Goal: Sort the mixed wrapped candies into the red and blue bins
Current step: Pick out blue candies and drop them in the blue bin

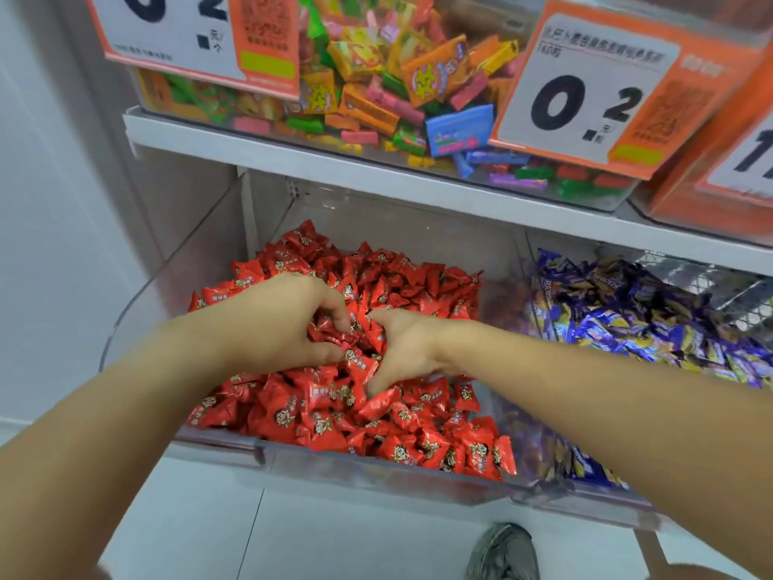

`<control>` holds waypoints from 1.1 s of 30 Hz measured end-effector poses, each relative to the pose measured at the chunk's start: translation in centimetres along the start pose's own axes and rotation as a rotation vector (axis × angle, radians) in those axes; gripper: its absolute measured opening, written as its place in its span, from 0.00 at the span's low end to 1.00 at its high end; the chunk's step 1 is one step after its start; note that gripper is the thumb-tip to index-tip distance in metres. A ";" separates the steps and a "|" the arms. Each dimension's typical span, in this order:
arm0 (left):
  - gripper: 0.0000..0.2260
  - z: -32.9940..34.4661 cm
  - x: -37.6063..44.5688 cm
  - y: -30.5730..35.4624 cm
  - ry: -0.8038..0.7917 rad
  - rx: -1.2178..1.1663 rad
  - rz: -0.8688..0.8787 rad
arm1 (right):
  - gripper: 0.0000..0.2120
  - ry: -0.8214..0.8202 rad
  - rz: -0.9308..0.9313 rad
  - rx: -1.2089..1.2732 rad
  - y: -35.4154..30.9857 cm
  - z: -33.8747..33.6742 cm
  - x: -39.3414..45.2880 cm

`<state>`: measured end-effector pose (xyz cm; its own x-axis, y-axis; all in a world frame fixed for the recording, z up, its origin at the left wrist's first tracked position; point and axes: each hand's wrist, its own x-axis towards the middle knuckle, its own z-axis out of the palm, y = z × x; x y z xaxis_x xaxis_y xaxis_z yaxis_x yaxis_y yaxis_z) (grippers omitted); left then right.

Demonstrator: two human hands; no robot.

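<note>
One white shelf (376, 169) carries three orange price cards above two clear bins. The red-candy bin (376, 475) sits at 6 o'clock, the blue-candy bin (627, 502) at 4 o'clock. Two hands dig in the red candies (418, 437): left hand (272, 324) curls round several, right hand (401, 349) presses fingers in, grip unclear.

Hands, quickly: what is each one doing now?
Left hand: fingers curled, pinching red candies.
Right hand: fingers in the red candies; grip cannot be told.
</note>
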<state>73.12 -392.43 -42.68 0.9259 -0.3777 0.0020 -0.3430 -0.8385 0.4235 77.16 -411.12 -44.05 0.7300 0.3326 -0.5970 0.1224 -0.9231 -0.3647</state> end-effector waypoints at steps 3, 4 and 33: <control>0.12 -0.4 -0.2 0.1 0.002 -0.023 -0.019 | 0.54 0.107 -0.040 -0.064 -0.2 1.0 0.4; 0.13 -0.4 -0.2 0.2 -0.003 -0.017 -0.021 | 0.52 0.134 -0.053 -0.037 -0.2 1.2 0.5; 0.16 -1.0 -2.4 1.8 0.003 0.000 0.031 | 0.14 0.248 -0.322 0.113 2.3 -0.1 -5.8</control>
<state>70.41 -392.61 -40.99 0.9155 -0.4019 0.0180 -0.3711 -0.8265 0.4233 73.22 -415.21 -41.37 0.8080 0.5314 -0.2546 0.3065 -0.7481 -0.5886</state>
